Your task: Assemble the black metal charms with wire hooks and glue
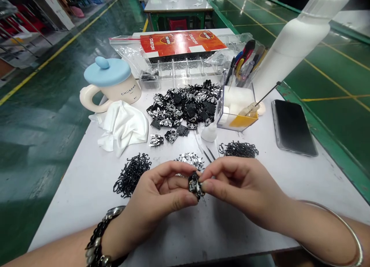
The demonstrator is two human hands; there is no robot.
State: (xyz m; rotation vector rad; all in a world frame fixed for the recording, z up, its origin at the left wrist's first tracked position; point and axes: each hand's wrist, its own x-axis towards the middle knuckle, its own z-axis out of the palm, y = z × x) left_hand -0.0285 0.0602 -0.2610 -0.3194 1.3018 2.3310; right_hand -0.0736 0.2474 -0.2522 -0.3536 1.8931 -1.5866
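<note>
My left hand and my right hand meet over the white table, their fingertips pinching a small black-and-silver metal part from both sides. Fingers hide much of that part. Beyond my hands lie a loose heap of black wire clips, a smaller heap of the same clips and a patch of silver metal pieces. Slim tweezers rest near the silver pieces. Farther back is a large pile of black-and-silver parts.
A blue-lidded mug and white cloth stand at left. Behind the pile are a compartment tray and orange box. At right are a clear tool holder, white bottle and smartphone. Green floor surrounds the table.
</note>
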